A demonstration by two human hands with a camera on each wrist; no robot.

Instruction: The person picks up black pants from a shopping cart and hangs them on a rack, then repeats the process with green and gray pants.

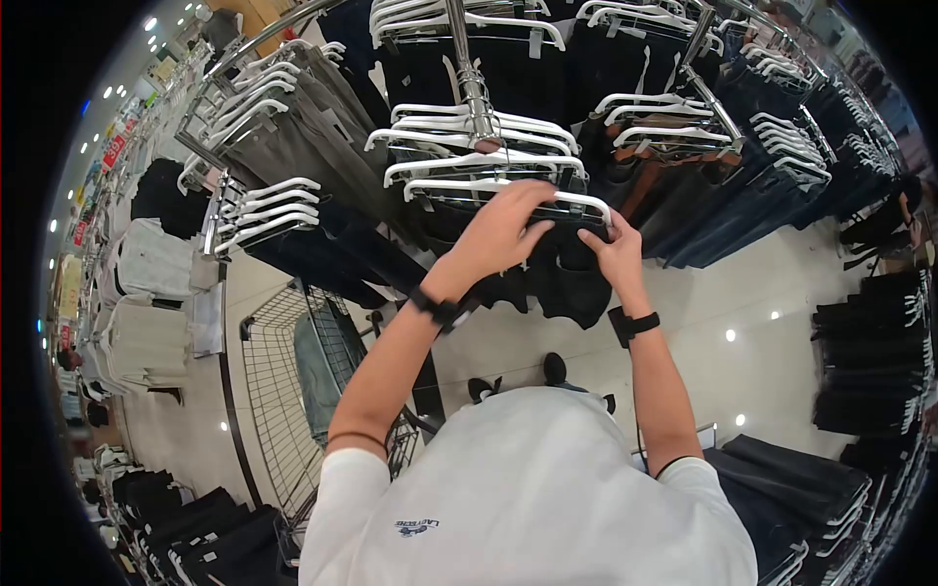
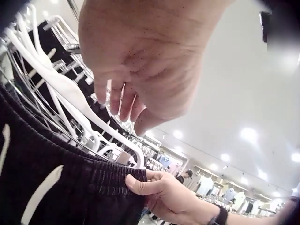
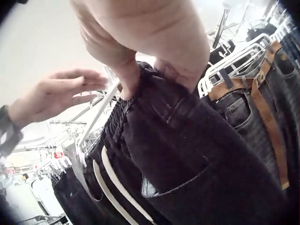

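Observation:
Black elastic-waist trousers [image 3: 173, 154] with pale drawstrings hang from a white hanger [image 2: 70, 93] at the front of the rack. My right hand [image 1: 619, 256] pinches the waistband at the hanger's right end, thumb on the outside, as the left wrist view [image 2: 171, 197] shows. Above the hanger's middle is my left hand [image 1: 500, 234], its fingers extended and the thumb apart. In the right wrist view the left hand [image 3: 58, 96] holds nothing and is beside the hanger; whether its fingertips touch the hanger I cannot tell.
More white hangers [image 1: 469, 127] with dark garments fill the rail behind. Jeans with a brown belt [image 3: 267, 117] hang to the right. A wire cart [image 1: 269, 361] holding folded blue denim [image 1: 318, 371] stands at lower left. Racks line both sides.

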